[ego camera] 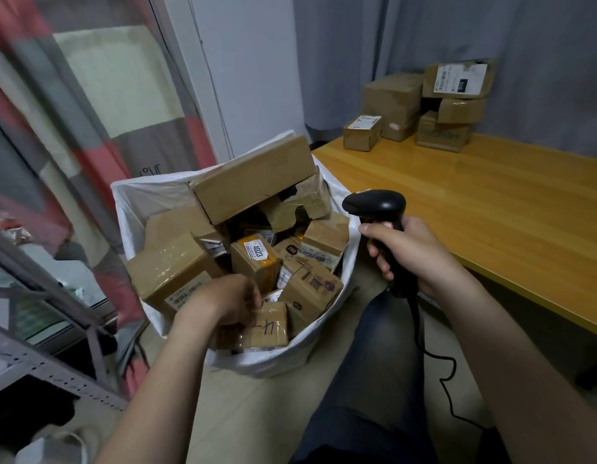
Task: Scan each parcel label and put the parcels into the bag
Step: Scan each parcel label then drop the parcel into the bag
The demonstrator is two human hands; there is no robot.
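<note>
Many parcels (257, 259) fill the white bag (273, 361), which sits on the floor by the person's leg (367, 380). One small parcel (268, 324) with pen marks on top lies at the near side of the bag, just inside the rim. The left hand (223, 299) is down in the bag on this small parcel, with its fingers bent over the far top edge, so it seems to be holding it. The right hand (414, 254) is up and off to the right of the bag, well apart from the small parcel. It is wrapped tight around the black scanner (377, 204), whose head points toward the bag. No printed label shows on the small parcel's top, so the scanner may miss it unless the parcel is turned. The bag is very full. A long box (253, 180) leans across the far rim and could slide out if things get pushed. The scanner's cord (437, 360) hangs past the leg and could snag. A few more boxes (424, 108) wait at the far end of the wooden bench (474, 202), well out of reach of both hands.
</note>
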